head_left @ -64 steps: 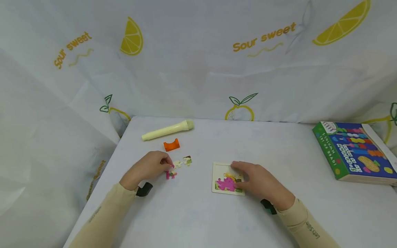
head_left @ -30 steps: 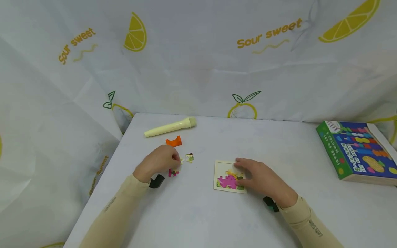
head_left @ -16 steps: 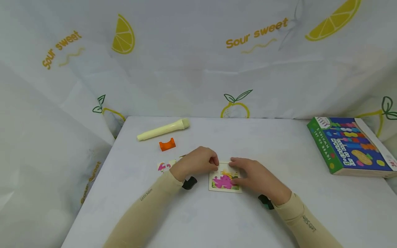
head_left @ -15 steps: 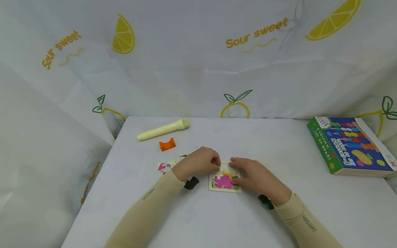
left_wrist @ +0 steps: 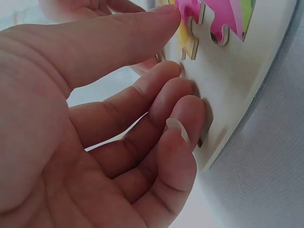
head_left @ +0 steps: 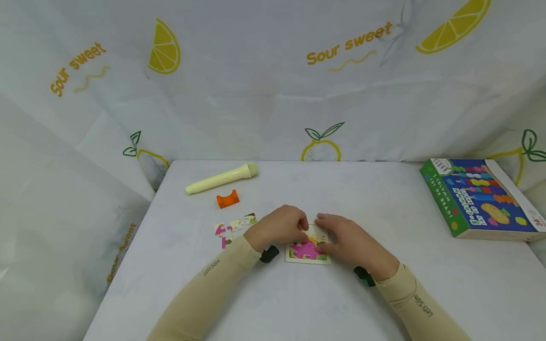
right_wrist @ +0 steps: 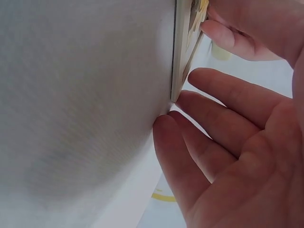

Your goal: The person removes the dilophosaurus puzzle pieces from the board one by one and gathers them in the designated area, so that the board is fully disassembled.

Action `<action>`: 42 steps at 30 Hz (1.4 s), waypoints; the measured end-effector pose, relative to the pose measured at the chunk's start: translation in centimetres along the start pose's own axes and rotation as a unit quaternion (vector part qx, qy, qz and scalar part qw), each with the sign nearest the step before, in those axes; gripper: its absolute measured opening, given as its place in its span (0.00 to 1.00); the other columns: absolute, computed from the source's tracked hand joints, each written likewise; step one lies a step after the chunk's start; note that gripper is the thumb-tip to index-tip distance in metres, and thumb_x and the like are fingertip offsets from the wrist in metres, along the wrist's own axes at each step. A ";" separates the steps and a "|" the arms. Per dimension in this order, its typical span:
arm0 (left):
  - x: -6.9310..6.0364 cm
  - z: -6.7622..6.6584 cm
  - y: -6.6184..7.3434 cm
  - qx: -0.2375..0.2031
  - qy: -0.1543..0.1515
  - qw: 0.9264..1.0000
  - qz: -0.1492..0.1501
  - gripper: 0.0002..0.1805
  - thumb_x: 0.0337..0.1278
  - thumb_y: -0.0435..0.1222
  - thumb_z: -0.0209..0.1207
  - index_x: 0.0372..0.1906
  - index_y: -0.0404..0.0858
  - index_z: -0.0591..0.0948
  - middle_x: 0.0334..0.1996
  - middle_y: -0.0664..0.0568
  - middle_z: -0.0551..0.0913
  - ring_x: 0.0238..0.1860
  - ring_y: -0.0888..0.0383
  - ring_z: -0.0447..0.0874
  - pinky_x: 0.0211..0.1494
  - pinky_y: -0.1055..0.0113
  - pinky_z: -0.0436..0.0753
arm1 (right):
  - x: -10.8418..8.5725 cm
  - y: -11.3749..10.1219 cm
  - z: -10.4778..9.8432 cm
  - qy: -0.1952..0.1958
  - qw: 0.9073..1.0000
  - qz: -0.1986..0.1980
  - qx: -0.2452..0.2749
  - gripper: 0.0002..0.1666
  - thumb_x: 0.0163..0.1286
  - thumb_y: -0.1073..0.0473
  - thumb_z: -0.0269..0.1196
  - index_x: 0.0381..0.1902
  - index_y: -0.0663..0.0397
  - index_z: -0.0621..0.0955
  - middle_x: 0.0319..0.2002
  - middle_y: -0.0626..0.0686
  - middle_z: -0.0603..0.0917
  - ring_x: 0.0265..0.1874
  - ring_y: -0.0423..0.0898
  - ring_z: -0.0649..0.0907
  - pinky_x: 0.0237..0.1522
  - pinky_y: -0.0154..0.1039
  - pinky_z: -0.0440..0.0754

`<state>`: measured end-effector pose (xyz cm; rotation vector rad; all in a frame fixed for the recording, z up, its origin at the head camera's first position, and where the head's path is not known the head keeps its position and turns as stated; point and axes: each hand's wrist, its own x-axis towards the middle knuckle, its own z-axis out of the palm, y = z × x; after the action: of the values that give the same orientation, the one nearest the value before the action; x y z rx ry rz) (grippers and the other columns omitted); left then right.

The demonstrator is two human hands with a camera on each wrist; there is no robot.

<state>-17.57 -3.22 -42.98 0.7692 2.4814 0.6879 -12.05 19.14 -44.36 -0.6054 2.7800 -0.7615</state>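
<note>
In the head view a small cream puzzle board holds joined pink, yellow and green puzzle pieces. At its upper left my left hand has fingers curled, pinching a puzzle piece mostly hidden by them. Close up in the left wrist view, the thumb meets a pink part of the picture and the other fingertips touch the bare board. My right hand steadies the board's right side, thumb across the picture, fingers nearly straight at the edge. Several loose puzzle pieces lie left of the board.
A pale yellow toy microphone and an orange arched block lie beyond the loose pieces. A bead set box sits at the table's right. Behind the white table hangs a lemon-print cloth.
My left hand has moved right from the loose pieces to the puzzle board, uncovering several of them. My right hand has stayed at the board. The head view has shifted slightly.
</note>
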 end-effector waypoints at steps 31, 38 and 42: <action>-0.3 0.2 0.2 -0.049 0.018 0.998 -0.019 0.06 0.62 0.37 0.74 0.37 0.46 0.86 0.28 0.60 0.86 0.28 0.65 0.82 0.38 0.71 0.80 | 0.2 0.0 0.0 -0.002 1.000 0.009 -0.001 0.40 0.68 0.53 0.77 0.74 0.61 0.78 0.78 0.61 0.76 0.77 0.65 0.74 0.74 0.64 0.75; -0.2 0.3 0.1 -0.045 0.016 0.999 -0.022 0.03 0.66 0.38 0.73 0.40 0.46 0.88 0.33 0.62 0.86 0.33 0.65 0.81 0.40 0.71 0.80 | 0.2 0.0 0.0 -0.005 1.000 0.019 0.002 0.41 0.68 0.53 0.77 0.74 0.61 0.78 0.78 0.60 0.76 0.78 0.65 0.74 0.75 0.64 0.74; -0.1 0.3 0.0 -0.043 0.016 0.999 -0.022 0.03 0.70 0.39 0.69 0.38 0.47 0.90 0.33 0.62 0.87 0.35 0.64 0.80 0.41 0.71 0.80 | 0.2 0.0 0.1 -0.006 1.000 0.022 0.001 0.41 0.68 0.53 0.77 0.75 0.61 0.78 0.78 0.60 0.75 0.78 0.65 0.74 0.75 0.64 0.74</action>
<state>-17.37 -3.16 -43.19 0.6758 2.4721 0.7913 -12.21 19.02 -44.44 -0.5451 2.7712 -0.7475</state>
